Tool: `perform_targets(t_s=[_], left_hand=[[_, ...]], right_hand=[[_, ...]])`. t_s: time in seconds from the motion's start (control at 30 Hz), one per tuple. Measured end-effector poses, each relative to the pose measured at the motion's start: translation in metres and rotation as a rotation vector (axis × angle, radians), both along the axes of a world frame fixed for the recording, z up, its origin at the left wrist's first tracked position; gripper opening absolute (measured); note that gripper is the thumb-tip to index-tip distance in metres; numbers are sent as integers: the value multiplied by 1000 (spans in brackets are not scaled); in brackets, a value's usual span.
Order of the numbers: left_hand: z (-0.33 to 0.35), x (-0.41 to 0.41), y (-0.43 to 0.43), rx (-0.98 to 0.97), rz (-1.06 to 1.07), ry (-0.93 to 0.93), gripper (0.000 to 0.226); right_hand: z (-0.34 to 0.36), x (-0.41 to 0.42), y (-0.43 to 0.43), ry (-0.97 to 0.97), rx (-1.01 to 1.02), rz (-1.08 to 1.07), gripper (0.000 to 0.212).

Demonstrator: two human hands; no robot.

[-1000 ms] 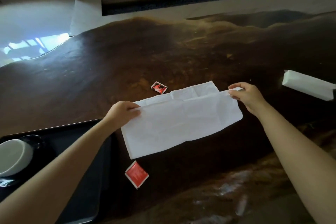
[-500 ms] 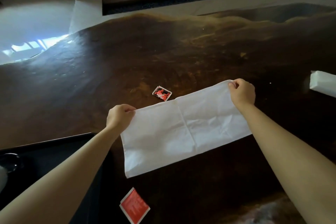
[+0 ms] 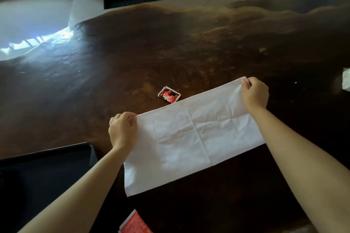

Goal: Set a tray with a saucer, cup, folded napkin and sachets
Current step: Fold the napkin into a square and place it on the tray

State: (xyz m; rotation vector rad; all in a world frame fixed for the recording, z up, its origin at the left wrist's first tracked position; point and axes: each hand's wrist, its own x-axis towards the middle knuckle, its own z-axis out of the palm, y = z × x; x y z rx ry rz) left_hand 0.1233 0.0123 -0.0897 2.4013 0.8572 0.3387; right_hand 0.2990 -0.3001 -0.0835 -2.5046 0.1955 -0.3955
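Observation:
A white napkin (image 3: pixel 189 143), folded in half into a long strip, lies on the dark wooden table. My left hand (image 3: pixel 123 130) pinches its far left corner and my right hand (image 3: pixel 254 93) pinches its far right corner. A small red, black and white sachet (image 3: pixel 169 94) lies just beyond the napkin's far edge. A red sachet (image 3: pixel 135 223) shows at the bottom edge. The black tray (image 3: pixel 47 166) sits at the lower left; the cup and saucer are out of view.
A white packet of napkins (image 3: pixel 346 81) peeks in at the right edge. The dark table (image 3: pixel 189 43) stretches far ahead, with bright window glare on its left part. Its far edge meets a pale wall.
The napkin's upper layer was folded over onto the lower one, making one even strip. Both hands now hold its far corners. The view shifted right and up, so the cup left the frame.

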Motion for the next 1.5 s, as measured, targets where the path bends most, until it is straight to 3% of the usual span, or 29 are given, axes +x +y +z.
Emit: perform_targets(t_s=[0.17, 0.27, 0.37, 0.43, 0.53, 0.7, 0.8, 0.97, 1.03, 1.1, 1.17, 1.2, 1.33, 1.5], left_hand=[[-3, -3, -6, 69, -11, 14, 23], [3, -1, -11, 144, 16, 61, 25], [5, -13, -41, 309, -84, 49, 39], [-4, -30, -79, 362, -219, 56, 43], [-24, -55, -110, 331, -337, 182, 51], [-36, -61, -106, 373, -242, 297, 62], [-34, -66, -105, 351, -171, 321, 70], [-29, -74, -100, 319, -158, 309, 78], [-26, -75, -102, 289, -168, 311, 80], [-23, -73, -102, 272, -165, 329, 78], [-23, -73, -102, 258, -176, 349, 75], [-23, -73, -102, 252, -187, 354, 76], [-19, -80, -91, 261, -242, 356, 79], [-16, -91, -74, 284, -378, 400, 88]], right_hand=[[-8, 5, 3, 69, 42, 12, 34], [-1, -6, 17, 82, -136, 29, 36], [-4, -52, 58, -133, -126, 413, 45], [-17, -97, 90, -121, -81, 737, 50], [-36, -134, 111, 3, -300, 975, 53], [-35, -84, 57, 175, -465, 760, 77], [-36, -59, 12, 217, -547, 568, 77], [-26, -40, -4, 364, -568, 462, 64], [-14, -69, 25, 303, -432, 548, 70], [-9, -126, 67, 213, -326, 854, 76], [-19, -175, 87, 207, -450, 1094, 66], [-25, -184, 85, 209, -507, 1097, 61], [-32, -153, 39, 186, -564, 809, 69], [-29, -112, -42, 332, -588, 571, 80]])
